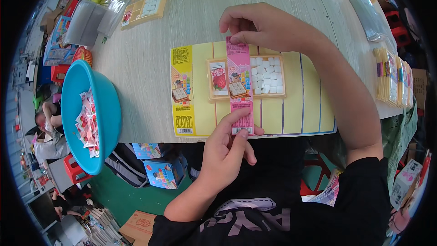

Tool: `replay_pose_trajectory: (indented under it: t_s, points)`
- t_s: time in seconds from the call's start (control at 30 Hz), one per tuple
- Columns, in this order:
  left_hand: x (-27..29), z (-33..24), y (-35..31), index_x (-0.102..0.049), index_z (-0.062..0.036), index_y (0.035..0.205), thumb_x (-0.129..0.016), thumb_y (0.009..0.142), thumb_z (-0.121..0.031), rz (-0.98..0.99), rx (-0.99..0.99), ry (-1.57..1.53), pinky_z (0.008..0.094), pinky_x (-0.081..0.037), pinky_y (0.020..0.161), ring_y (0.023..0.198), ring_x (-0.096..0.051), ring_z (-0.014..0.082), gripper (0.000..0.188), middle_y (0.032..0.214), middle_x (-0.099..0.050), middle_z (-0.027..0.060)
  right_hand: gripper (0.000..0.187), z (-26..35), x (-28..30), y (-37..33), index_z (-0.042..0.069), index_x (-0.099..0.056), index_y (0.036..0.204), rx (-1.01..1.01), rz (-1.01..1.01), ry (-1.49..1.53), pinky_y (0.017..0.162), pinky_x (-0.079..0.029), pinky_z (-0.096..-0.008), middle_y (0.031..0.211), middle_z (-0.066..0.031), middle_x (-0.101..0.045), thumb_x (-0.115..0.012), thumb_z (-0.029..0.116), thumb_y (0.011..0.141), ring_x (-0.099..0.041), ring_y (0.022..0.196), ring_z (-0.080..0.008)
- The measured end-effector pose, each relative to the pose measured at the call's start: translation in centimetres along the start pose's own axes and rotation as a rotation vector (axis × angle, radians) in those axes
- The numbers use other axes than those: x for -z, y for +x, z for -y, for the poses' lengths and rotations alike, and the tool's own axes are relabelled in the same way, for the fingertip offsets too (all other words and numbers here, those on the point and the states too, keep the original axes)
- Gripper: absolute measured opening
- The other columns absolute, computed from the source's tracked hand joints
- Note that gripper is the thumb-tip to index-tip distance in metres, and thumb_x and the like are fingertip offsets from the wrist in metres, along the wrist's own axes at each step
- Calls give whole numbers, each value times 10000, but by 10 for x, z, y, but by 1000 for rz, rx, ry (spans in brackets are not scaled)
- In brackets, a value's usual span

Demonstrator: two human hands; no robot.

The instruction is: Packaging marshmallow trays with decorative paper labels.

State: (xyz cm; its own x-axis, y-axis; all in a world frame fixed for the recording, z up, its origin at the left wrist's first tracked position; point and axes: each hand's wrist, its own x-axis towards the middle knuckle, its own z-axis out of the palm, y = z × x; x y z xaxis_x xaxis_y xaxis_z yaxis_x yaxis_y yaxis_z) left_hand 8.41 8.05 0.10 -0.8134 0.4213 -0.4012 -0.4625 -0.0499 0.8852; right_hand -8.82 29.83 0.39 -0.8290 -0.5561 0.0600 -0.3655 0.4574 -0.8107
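A pink printed paper strip (240, 70) lies lengthwise across a small tan plastic tray (268, 95). My left hand (227, 150) holds its lower end, the thumb on top. At the far end, my right hand (257, 27) has its thumb on the strip's top edge, fingers curled. Left of the strip, the tray shows a small sachet with a strawberry picture (219, 79); to the right are several white candy-like pieces (266, 75). The strip covers the tray's middle. Underneath lies a pale yellow sheet (291, 114) with coloured lines and a yellow printed strip (182, 91) along its left side.
A blue basin (94, 75) of strawberry-print sachets (88, 123) stands at the table's left edge. Filled trays (148, 9) sit at the back left. Clear plastic sleeves (84, 23) lie at left, more sleeves (368, 16) at right. Stacked packs (391, 77) stand at the right edge.
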Motion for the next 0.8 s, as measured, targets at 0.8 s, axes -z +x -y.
replay_pose_trajectory:
  t_s: [0.8]
  points:
    - [15,23,-31,-490,-46,1183,-513,995,-201,206,51,-536,272,-547,629,779,-675,206,245,1349,-512,341,650,49,-13,-10,54,-562,1250,71,223,-350,894,-487,-375,1100,-112,-578,-855,259,707,-586,1047,-276]
